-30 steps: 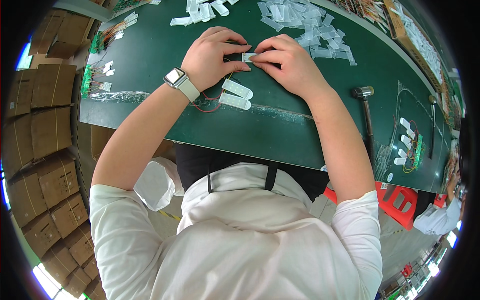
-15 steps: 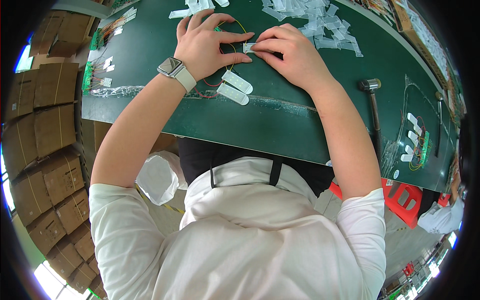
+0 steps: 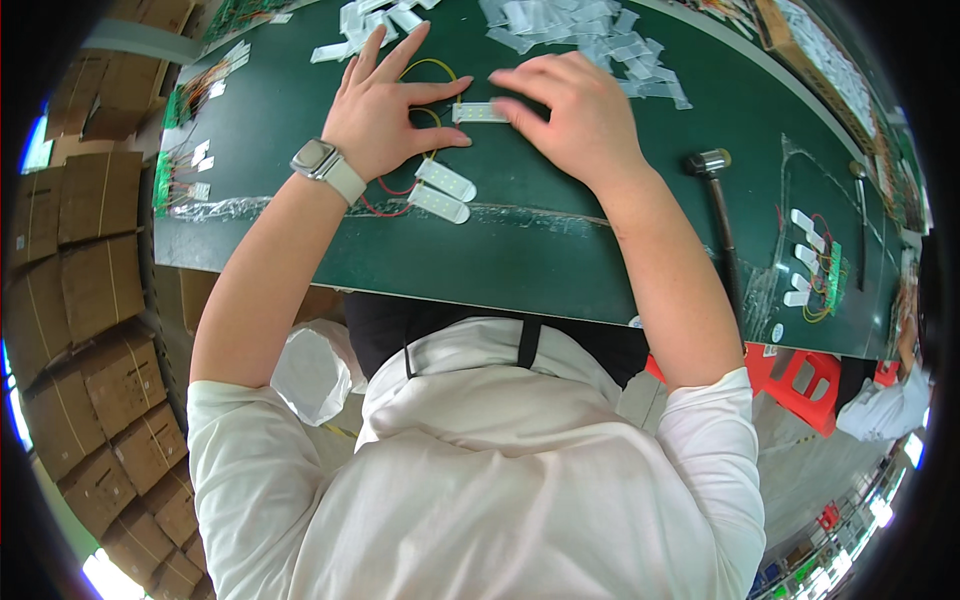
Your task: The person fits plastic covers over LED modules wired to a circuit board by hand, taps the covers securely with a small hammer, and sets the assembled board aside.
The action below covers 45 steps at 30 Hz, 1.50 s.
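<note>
Left hand: fingers spread, yellow wire looping past them. Two strips lie nearer the body; the lone strip lies between the hands. Right hand: thumb and fingers parted by its end, contact unclear. Positioning it seems in hand; next calls for a light pinch.

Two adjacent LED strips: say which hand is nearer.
Left. The left hand is just up-left of the strips; the right hand is farther off, up-right.

right hand now with fingers apart, perhaps off white strip
</note>
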{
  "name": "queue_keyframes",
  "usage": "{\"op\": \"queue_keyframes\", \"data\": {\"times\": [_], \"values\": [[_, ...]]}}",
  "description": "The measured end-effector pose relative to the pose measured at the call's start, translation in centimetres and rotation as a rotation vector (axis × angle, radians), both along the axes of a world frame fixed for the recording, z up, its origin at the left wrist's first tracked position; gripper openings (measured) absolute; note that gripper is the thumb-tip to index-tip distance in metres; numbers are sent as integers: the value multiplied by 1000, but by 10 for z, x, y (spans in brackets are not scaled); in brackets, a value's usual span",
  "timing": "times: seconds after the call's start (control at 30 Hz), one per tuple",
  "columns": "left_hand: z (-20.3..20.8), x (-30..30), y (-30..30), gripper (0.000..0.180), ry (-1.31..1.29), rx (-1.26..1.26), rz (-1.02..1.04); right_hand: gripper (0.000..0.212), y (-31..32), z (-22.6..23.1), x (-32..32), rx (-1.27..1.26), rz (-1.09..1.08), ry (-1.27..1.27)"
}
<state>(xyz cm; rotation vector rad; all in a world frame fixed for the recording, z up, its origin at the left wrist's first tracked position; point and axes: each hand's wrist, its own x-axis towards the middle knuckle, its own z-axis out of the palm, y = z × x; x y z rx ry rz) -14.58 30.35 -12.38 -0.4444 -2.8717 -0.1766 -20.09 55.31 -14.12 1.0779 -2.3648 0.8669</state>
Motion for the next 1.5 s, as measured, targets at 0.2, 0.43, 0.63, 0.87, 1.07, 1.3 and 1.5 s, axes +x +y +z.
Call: {"op": "queue_keyframes", "data": {"times": [0.2, 0.43, 0.63, 0.87, 1.07, 1.3, 1.5], "values": [[20, 5, 9, 66, -180, -19, 37, 36, 33, 5, -21, 105, -587, -99], [19, 7, 17, 69, -307, 17, 116, 44, 34, -11, -34, 89, -605, -102], [17, 12, 20, 69, -271, -42, 131, 35, 31, -17, -38, 6, -627, -188], [17, 12, 20, 70, -296, -2, 133, 22, 34, -16, -38, -96, -603, -352], [14, 15, 22, 68, -262, -34, 146, 30, 40, -3, -28, 55, -605, -189], [22, 18, 23, 72, -337, -58, 205, 32, 38, 6, -19, 102, -521, -330], [25, 12, 22, 70, -326, -21, 164, 23, 36, 11, -23, -54, -447, -172]]}}
